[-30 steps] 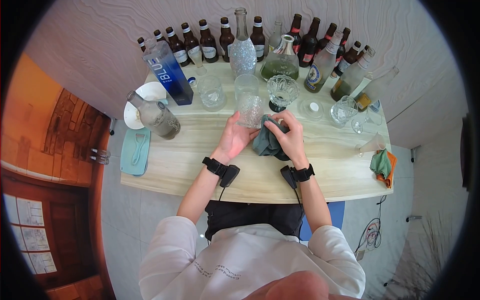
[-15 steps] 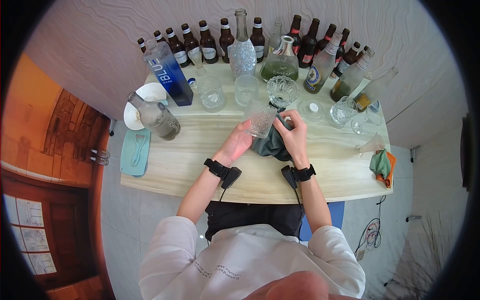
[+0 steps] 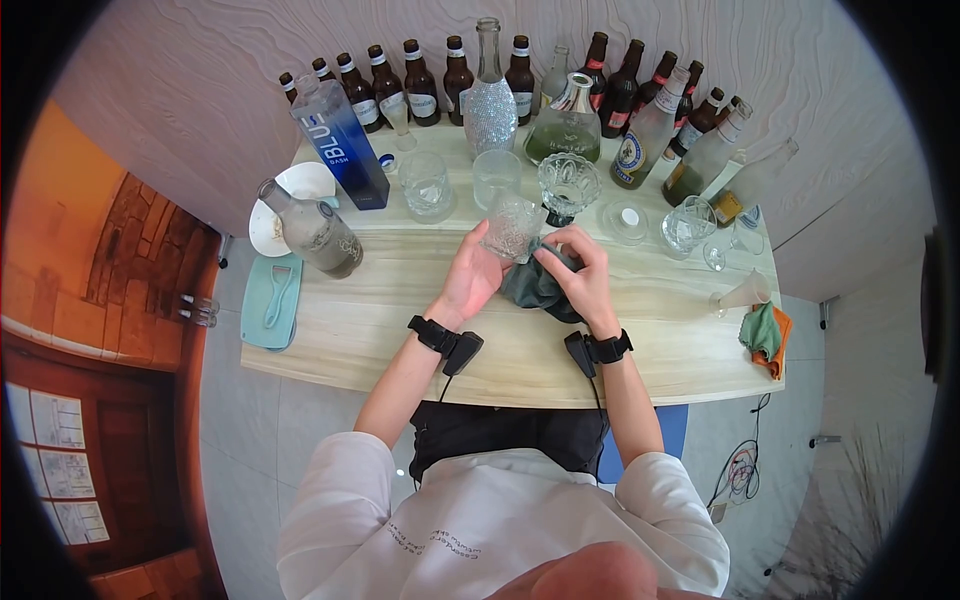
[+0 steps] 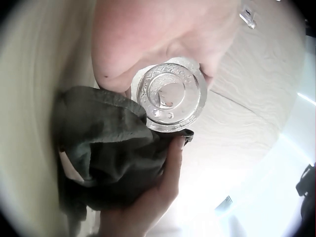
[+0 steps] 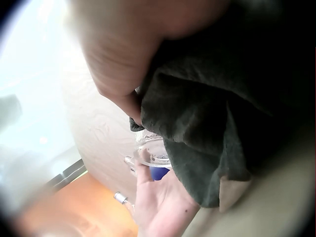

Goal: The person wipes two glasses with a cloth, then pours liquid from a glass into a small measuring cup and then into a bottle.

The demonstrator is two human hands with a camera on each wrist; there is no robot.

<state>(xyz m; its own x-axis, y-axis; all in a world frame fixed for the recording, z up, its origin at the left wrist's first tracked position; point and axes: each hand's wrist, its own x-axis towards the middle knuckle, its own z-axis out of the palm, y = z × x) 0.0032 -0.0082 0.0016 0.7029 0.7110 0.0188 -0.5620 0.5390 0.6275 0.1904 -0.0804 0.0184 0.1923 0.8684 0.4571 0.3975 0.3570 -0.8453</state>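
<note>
So the glass (image 3: 513, 228) is now sitting a little farther left and slightly farther forward than half a second ago. It's hanging in the air over the tabletop (image 3: 380, 300), just in front of a tumbler (image 3: 497, 180) and near the goblet (image 3: 570, 185). The left grip (image 3: 471, 282) is wrapping around it, and what looks like the base is showing face-on in the left wrist view. The right grip (image 3: 585, 282) is clamping the bunched cloth (image 3: 540, 292) and has been drifting left along with the glass. The cloth is crowding right up to that end, seemingly touching it. To me that's meaning the wiping is going on around the bottom and isn't wrapping up just yet. I'm not able to tell how dry it's getting.
</note>
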